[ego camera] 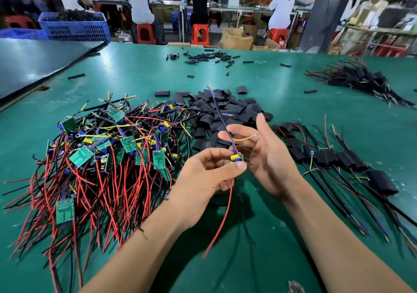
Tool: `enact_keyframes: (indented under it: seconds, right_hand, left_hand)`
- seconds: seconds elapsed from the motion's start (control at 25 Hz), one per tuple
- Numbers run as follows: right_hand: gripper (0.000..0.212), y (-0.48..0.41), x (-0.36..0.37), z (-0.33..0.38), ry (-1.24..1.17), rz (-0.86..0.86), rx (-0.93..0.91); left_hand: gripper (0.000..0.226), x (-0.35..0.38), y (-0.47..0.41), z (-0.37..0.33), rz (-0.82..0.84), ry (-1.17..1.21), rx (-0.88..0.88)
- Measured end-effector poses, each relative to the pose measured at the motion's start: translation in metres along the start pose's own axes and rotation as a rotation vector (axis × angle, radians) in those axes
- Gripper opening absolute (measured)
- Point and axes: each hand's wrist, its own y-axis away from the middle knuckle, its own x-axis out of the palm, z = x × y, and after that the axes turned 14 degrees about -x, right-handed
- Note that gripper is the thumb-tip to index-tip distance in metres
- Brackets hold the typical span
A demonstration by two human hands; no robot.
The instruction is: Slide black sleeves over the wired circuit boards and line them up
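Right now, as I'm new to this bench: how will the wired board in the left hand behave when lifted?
Probably light: the left hand pinches the wired board with fingertips alone. Its red wire hangs in a loose curve, so the leads likely flop. The black cable rises nearly straight, so seems stiffer.

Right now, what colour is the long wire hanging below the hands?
The wire is red, clearest in the head view.

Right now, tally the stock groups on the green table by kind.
Bare wired boards heap: 1
Loose black sleeves heap: 1
Sleeved boards groups: 2, near row and far heap
Thin tube scatter: 1
Total: 5
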Motion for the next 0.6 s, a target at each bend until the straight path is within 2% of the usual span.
enact_keyframes:
  seconds: [0.16,0.28,0.36,0.48,0.52,0.6]
  right_hand:
    - [0.026,0.0013,-0.0002,-0.0052,0.043,0.016,-0.072]
    - [0.032,0.0017,0.0028,-0.0048,0.032,-0.044,-0.034]
    - [0.034,0.0000,0.0040,-0.0032,-0.067,-0.130,-0.041]
    - [0.034,-0.0032,0.0046,-0.0052,-0.200,-0.282,-0.123]
    - [0.033,-0.0037,0.0048,-0.0070,-0.188,-0.300,-0.164]
    - [0.033,-0.0025,0.0050,-0.0107,-0.126,-0.271,-0.231]
  left_hand:
    - [0.035,0.0010,0.0014,0.0009,-0.054,-0.065,0.109]
    - [0.016,0.0018,0.0019,0.0011,-0.100,-0.054,0.184]
    - [0.007,0.0022,0.0019,-0.0002,-0.103,-0.015,0.206]
    - [0.024,0.0031,0.0029,0.0002,-0.177,-0.147,0.299]
    - [0.030,0.0040,0.0038,0.0011,-0.185,-0.199,0.335]
    - [0.027,0.0054,0.0056,0.0015,-0.188,-0.223,0.388]
